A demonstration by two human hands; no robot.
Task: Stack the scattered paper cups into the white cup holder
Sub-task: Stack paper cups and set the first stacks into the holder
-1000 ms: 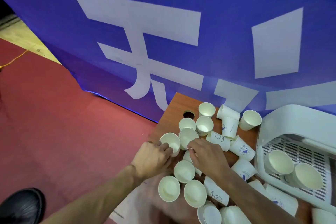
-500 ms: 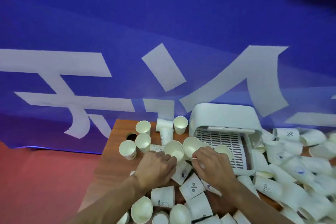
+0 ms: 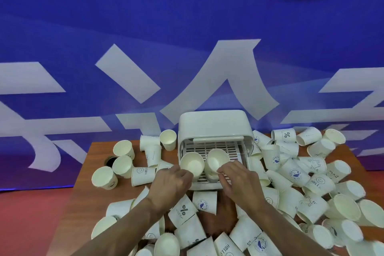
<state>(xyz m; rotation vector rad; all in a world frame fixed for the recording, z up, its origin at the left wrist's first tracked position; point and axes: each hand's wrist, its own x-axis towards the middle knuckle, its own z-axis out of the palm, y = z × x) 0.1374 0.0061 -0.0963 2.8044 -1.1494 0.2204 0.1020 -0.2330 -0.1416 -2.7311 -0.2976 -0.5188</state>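
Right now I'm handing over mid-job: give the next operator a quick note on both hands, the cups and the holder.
Left hand: fingers grip one paper cup at the front of the white cup holder, mouth facing the camera.
Right hand: pinches the rim of a second cup over the holder's slatted tray.
Done: no finished stack shows in the holder; what lies under the held cups I cannot tell.
Left: seat these two, then gather the scattered cups on the wooden table, on both sides of the holder.
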